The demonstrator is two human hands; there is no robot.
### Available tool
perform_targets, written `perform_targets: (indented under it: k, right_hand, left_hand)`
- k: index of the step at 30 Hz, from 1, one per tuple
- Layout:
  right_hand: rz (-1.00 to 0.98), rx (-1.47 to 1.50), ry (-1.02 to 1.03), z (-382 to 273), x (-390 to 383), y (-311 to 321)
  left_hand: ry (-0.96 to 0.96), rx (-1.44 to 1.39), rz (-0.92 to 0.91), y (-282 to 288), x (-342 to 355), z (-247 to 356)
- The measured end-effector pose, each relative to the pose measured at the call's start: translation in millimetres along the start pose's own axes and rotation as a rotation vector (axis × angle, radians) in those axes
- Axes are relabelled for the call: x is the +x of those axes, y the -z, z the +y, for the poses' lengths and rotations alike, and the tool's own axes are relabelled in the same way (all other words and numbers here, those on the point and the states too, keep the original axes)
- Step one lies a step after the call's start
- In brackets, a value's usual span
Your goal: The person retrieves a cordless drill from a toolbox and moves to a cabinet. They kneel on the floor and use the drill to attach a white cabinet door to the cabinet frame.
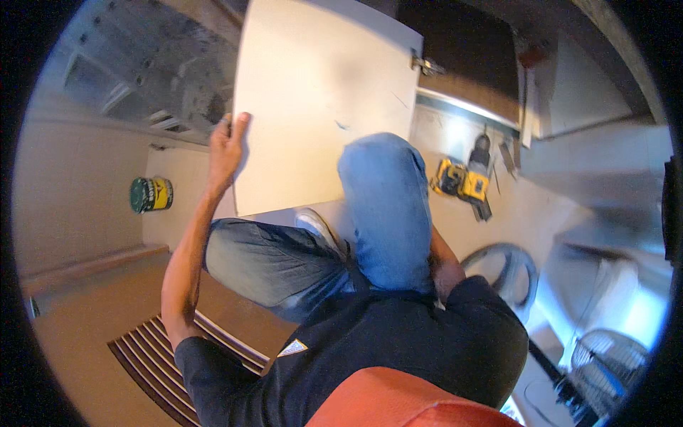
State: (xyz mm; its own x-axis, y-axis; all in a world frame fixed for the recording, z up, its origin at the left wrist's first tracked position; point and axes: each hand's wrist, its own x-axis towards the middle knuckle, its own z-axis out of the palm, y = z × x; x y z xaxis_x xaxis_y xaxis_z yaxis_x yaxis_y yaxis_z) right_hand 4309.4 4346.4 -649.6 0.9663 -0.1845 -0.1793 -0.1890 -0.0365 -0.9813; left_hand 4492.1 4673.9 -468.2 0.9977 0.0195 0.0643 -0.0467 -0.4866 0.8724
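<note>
My left hand (228,151) grips the left edge of a white cabinet door (306,107), thumb on the near face and fingers behind it. The door stands open in front of my knees. A metal hinge (427,65) on its right edge joins it to the dark cabinet (469,43). My right forearm (445,265) goes behind my raised blue-jeaned knee (384,192), which hides the right hand. Right of that knee, a yellow and black cordless power tool (462,181) lies on the pale floor.
A green and yellow bucket (151,194) is at the left. Beside my left arm lies a dark slatted panel (153,370). A grey ring with spokes (530,274) is at the right, with a fan (612,356) at lower right. Dusty patterned slabs (149,64) fill the upper left.
</note>
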Motion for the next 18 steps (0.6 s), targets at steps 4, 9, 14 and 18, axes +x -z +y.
perform_targets:
  k: [4, 9, 14, 18]
  right_hand:
    - [0.033, -0.009, 0.037, 3.2, 8.3, -1.1]
    - [0.076, -0.023, 0.070, 5.0, 20.7, -1.3]
    - [0.118, -0.042, 0.101, 8.8, 35.4, -2.1]
    - [0.222, 0.074, 0.132, 12.7, 94.5, 7.0]
  left_hand:
    - [-0.067, -0.014, 0.035, -0.6, 1.3, -2.1]
    - [-0.140, 0.076, -0.008, 4.1, 6.2, -3.7]
    - [-0.125, 0.094, 0.024, 4.7, 4.4, -2.2]
    - [-0.123, 0.153, 0.053, 6.1, 0.2, -0.1]
